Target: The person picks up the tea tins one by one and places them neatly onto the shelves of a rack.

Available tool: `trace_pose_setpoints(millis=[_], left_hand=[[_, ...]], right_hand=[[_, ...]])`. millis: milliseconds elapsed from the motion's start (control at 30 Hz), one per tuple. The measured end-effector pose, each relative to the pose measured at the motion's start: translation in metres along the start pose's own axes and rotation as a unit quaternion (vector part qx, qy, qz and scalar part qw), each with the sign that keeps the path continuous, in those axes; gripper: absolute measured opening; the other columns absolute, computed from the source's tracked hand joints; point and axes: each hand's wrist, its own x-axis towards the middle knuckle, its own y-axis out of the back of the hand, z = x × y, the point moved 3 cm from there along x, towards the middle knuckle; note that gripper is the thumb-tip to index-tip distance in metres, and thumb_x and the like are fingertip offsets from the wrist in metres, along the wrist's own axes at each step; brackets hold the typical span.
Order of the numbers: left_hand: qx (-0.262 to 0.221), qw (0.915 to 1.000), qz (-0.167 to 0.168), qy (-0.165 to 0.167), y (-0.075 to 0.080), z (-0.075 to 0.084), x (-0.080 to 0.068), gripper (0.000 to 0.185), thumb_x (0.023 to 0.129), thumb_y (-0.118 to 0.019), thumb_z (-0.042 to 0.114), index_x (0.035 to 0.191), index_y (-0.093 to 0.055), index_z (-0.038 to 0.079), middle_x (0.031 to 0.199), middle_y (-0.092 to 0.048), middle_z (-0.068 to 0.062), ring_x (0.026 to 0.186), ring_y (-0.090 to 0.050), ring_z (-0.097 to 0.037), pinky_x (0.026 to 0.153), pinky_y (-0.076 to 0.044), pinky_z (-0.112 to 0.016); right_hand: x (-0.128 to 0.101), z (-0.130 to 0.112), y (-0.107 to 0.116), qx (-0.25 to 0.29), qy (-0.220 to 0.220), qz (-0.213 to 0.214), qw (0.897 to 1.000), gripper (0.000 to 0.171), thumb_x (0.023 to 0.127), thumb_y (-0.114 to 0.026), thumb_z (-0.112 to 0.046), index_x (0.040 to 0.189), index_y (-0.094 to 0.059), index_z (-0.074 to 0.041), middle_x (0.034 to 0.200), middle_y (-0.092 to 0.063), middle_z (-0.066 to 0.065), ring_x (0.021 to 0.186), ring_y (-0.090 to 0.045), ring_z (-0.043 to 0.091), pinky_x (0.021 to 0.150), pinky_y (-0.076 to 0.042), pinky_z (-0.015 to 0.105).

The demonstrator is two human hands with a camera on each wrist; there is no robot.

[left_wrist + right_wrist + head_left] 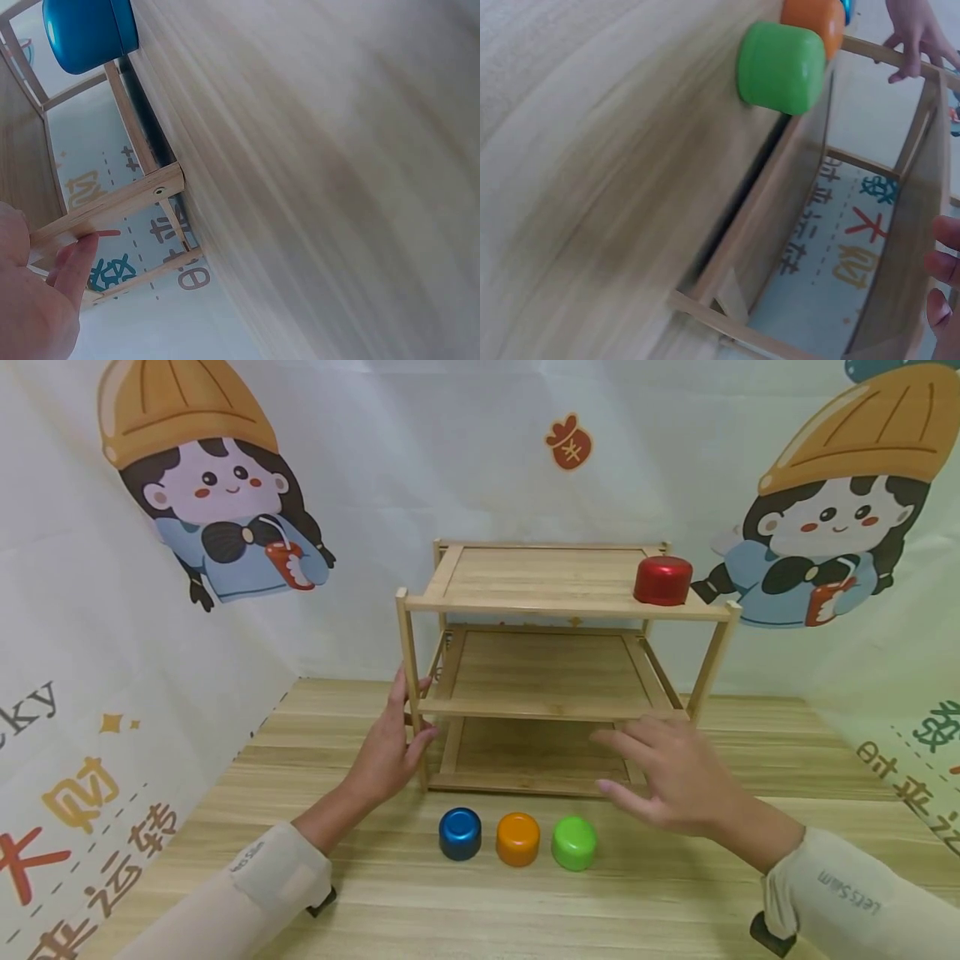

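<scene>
A three-tier wooden shelf stands on the table. My left hand grips its left front post, with the thumb on the near side and fingers reaching behind; the left wrist view shows fingers against that post. My right hand is in front of the shelf's right side, fingers extended and holding nothing. It is near the front edge of the middle tier; whether it touches is unclear. In front of the shelf sit a blue cup, an orange cup and a green cup, bottoms up in a row.
A red cup, also bottom up, sits on the top tier at the right. The wood-grain table runs under everything. A white cloth backdrop printed with cartoon figures and characters closes off the back and both sides.
</scene>
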Motion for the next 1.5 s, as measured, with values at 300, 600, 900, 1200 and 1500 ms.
trace_pose_setpoints(millis=[300,600,900,1200,1500], left_hand=[[-0.001,1.0000,0.001,0.001,0.000,-0.001,0.000,0.103,0.096,-0.067,-0.002,0.164,0.008,0.019,0.157,-0.043,-0.017,0.094,-0.072,-0.032,0.066,-0.063,-0.027],[0.000,1.0000,0.000,0.003,0.000,-0.001,0.000,0.103,0.096,-0.067,-0.001,0.164,0.008,0.019,0.157,-0.043,-0.016,0.094,-0.072,-0.032,0.066,-0.063,-0.026],[-0.002,1.0000,-0.002,0.003,0.000,-0.001,0.000,0.103,0.096,-0.067,-0.002,0.164,0.008,0.019,0.158,-0.042,-0.016,0.095,-0.072,-0.032,0.066,-0.063,-0.026],[-0.001,1.0000,-0.001,0.004,0.000,-0.001,0.000,0.103,0.096,-0.067,-0.002,0.164,0.008,0.019,0.157,-0.042,-0.016,0.095,-0.072,-0.032,0.066,-0.063,-0.026],[0.000,1.0000,0.001,0.005,-0.001,-0.002,0.000,0.104,0.095,-0.068,-0.002,0.164,0.008,0.020,0.158,-0.043,-0.016,0.095,-0.072,-0.032,0.067,-0.064,-0.028]], right_hand=[[-0.010,-0.013,-0.020,-0.010,0.019,-0.008,1.000,0.056,0.099,-0.047,-0.062,0.123,-0.069,-0.016,0.095,-0.068,-0.002,0.086,-0.063,0.018,0.071,-0.055,0.039],[-0.018,-0.023,-0.037,-0.010,0.028,-0.027,0.999,0.060,0.100,-0.043,-0.065,0.124,-0.070,-0.017,0.097,-0.069,-0.001,0.087,-0.064,0.018,0.068,-0.055,0.038],[-0.025,-0.032,-0.054,-0.015,0.054,-0.001,0.998,0.061,0.101,-0.038,-0.066,0.122,-0.071,-0.019,0.092,-0.069,-0.004,0.078,-0.060,0.015,0.061,-0.050,0.032],[-0.032,-0.038,-0.063,-0.024,0.024,-0.057,0.998,0.055,0.096,-0.050,-0.066,0.126,-0.069,-0.025,0.099,-0.070,-0.006,0.090,-0.064,0.015,0.071,-0.054,0.038],[-0.039,-0.042,-0.068,-0.030,0.004,-0.090,0.996,0.056,0.093,-0.053,-0.069,0.129,-0.067,-0.030,0.103,-0.070,-0.008,0.092,-0.064,0.011,0.071,-0.053,0.033]])
